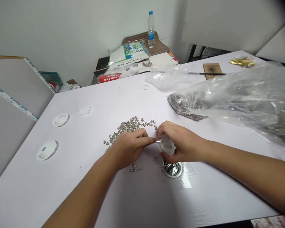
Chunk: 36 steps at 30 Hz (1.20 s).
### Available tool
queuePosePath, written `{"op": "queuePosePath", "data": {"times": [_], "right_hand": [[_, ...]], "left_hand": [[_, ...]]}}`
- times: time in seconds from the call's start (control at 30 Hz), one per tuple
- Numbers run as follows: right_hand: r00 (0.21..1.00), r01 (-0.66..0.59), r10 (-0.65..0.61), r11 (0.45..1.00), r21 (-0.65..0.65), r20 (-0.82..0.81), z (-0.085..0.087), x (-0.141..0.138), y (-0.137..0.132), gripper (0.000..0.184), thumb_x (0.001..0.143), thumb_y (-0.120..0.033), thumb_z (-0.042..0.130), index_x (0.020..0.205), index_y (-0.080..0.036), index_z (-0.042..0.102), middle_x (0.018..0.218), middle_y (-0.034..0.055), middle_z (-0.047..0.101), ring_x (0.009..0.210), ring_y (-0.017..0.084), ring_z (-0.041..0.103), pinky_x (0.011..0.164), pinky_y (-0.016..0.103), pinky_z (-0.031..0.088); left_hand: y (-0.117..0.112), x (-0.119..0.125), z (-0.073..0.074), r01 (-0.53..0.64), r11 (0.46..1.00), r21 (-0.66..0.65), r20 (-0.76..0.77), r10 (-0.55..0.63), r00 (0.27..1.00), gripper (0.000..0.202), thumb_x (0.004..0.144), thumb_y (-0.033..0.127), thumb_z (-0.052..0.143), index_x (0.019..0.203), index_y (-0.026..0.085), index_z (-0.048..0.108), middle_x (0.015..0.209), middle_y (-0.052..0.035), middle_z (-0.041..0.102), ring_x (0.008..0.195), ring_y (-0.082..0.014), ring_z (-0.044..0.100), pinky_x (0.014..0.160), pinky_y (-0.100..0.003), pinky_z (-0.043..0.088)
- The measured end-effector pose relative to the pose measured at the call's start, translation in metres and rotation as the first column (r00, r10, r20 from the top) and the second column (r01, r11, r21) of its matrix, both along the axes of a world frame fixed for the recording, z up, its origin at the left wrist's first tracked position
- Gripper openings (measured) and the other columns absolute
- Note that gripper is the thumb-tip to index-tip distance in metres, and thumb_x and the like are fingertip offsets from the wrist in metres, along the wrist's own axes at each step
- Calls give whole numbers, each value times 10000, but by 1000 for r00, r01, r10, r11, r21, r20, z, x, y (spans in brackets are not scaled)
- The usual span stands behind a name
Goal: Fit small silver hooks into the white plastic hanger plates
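Observation:
My right hand (174,139) is closed round the rim of a white round plastic housing (167,146), tilted so its inner side faces left. The fingers of my left hand (130,144) are pinched together on a small thin metal piece (158,141), whose tip meets the housing's upper left edge. Behind my left hand lies a loose pile of small metal clips (128,126), partly hidden by it. A round dark, shiny disc with a pale rim (172,169) lies on the table below my right hand. A few loose metal bits (134,169) lie nearer me.
Two white round parts (47,150) and a white squarish part (85,110) lie at left. A large clear plastic bag (228,98) with metal pieces covers the right side. A water bottle (151,30) and printed packaging (130,53) stand beyond the far edge.

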State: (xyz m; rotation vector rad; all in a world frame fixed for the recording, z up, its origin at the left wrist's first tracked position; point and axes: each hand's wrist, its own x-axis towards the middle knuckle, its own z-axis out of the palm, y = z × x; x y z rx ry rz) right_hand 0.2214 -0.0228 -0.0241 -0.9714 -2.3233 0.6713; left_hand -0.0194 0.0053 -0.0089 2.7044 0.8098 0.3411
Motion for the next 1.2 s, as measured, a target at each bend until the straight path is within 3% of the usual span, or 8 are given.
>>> {"op": "queuePosePath", "data": {"times": [0.43, 1.2], "right_hand": [[999, 44, -43, 989, -144, 14, 5, 1, -2, 452, 685, -175, 705, 1039, -217, 427, 983, 51, 527, 867, 205, 505, 694, 319, 457], [998, 59, -60, 990, -125, -11, 1, -1, -2, 448, 662, -161, 698, 1008, -222, 420, 973, 49, 513, 865, 209, 512, 682, 321, 461]], "left_hand": [[5, 0, -3, -28, 995, 94, 4, 28, 1000, 409, 888, 79, 445, 1166, 294, 655, 896, 6, 626, 586, -55, 502, 511, -187, 384], [3, 2, -2, -30, 988, 151, -28, 34, 999, 432, 881, 70, 429, 1179, 294, 646, 886, -3, 625, 592, -61, 499, 495, -178, 371]]}}
